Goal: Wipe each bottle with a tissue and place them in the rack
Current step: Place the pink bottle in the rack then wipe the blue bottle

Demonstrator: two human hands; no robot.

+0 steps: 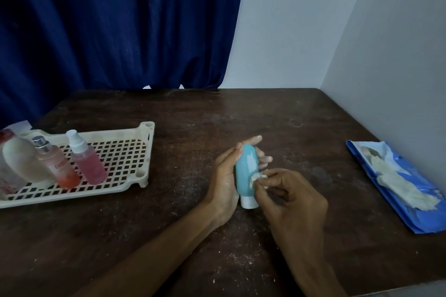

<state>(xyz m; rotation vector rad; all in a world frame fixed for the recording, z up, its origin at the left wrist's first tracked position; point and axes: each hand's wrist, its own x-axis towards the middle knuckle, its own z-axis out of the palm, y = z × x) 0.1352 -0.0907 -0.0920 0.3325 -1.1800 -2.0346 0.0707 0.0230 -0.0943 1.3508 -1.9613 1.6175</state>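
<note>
Here the left hand (224,176) cradles the teal bottle (246,169) just above the middle of the table (313,128), thumb along its near side and fingers wrapped loosely behind it, so that one broad face is turned toward the other hand. The bottle is held with its white cap (249,201) pointing down and toward the person, which leaves the body free for wiping. The right hand (294,200) pinches a small crumpled tissue (257,177) between thumb and fingertips and presses it against the bottle's lower side; the other fingers are curled in. The rack (108,133) lies well apart at the left, where a pink spray bottle (88,161), a perfume bottle (56,164) and a cream bottle (24,161) already lean together, with open mesh beside them, probably for this one. The blue tissue pack (400,190) lies open at the right, within easy reach.
</note>
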